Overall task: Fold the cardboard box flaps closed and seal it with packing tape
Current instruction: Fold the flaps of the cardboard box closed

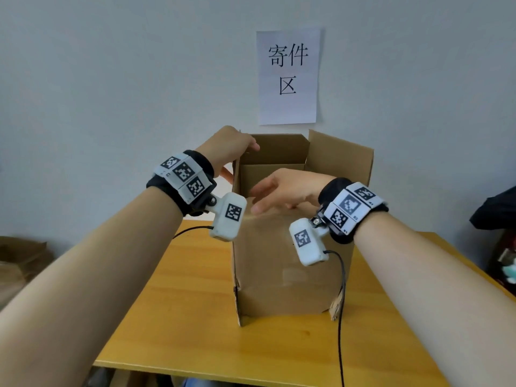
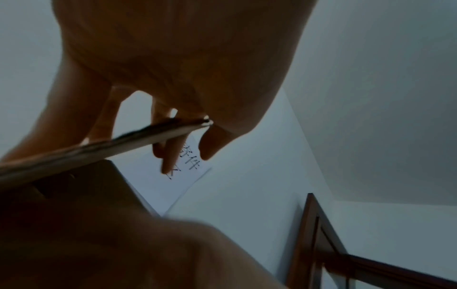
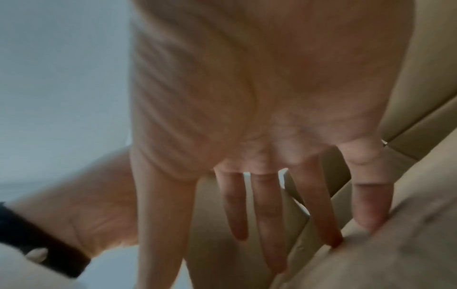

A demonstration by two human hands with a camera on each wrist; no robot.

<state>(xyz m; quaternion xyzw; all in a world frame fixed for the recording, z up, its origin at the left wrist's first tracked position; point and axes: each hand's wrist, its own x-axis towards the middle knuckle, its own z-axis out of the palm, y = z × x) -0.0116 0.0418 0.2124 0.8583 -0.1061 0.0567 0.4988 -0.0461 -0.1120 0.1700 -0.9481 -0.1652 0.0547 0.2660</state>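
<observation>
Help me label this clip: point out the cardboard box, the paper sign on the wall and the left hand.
cardboard box (image 1: 282, 263): head view, on its near side wall.
paper sign (image 1: 289, 107): head view, on its blank lower part.
left hand (image 1: 227, 146): head view, on the back of the hand, at the box's left flap.

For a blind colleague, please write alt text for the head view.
A left hand grips the left flap of an open brown cardboard box on a yellow wooden table, while the right hand presses flat on the near flap. A white paper sign hangs behind.
</observation>
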